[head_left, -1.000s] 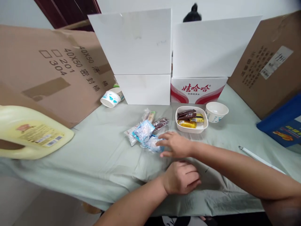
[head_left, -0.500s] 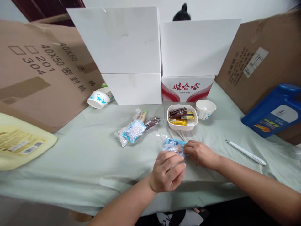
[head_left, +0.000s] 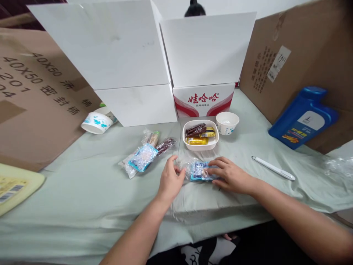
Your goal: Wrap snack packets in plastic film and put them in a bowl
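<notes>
A small clear packet with a blue label (head_left: 198, 170) lies on the pale green cloth (head_left: 82, 184) in front of me. My left hand (head_left: 170, 181) pinches the crinkled left end of its wrapper. My right hand (head_left: 230, 176) presses its fingers on the packet's right end. To the left lies a loose pile of several snack packets (head_left: 145, 153), one of them blue and clear. Behind the hands a white oblong dish (head_left: 200, 134) holds brown and yellow wrapped bars.
A white paper bowl (head_left: 227, 122) stands right of the dish; another cup (head_left: 96, 122) lies tipped at the left. A white pen (head_left: 273, 168) lies to the right. A blue jug (head_left: 303, 117), a yellow jug (head_left: 13, 187), white boxes (head_left: 132, 66) and brown cartons (head_left: 41, 92) ring the cloth.
My right hand drew the blue packet out of the pile toward me. My left hand came up and took its left end. The view has swung to the right.
</notes>
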Tool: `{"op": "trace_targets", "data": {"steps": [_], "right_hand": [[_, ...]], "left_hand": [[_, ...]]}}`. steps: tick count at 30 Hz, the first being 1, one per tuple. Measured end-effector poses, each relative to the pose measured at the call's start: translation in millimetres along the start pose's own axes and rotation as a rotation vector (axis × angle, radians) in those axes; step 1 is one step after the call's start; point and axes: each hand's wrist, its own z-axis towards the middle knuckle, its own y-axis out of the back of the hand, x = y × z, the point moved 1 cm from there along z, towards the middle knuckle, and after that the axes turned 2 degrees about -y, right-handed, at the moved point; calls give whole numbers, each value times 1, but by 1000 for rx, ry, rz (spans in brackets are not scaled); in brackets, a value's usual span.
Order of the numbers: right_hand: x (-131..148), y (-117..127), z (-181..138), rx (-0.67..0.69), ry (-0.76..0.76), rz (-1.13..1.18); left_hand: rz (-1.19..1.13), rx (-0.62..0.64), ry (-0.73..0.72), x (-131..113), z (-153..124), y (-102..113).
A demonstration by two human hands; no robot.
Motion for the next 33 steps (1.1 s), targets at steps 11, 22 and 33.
{"op": "trace_targets", "data": {"steps": [11,22,33], "right_hand": [[10,-19,3,-13,-31,-106],[-5,-1,2,-17,-26,-22],[-81,57,-58,260,-906,-525]], "left_hand": [[242,31,-114,-13,5,14],[104,196,-754,-59,-31,-16],[141,268,-774,-53,-32,-19]]}}
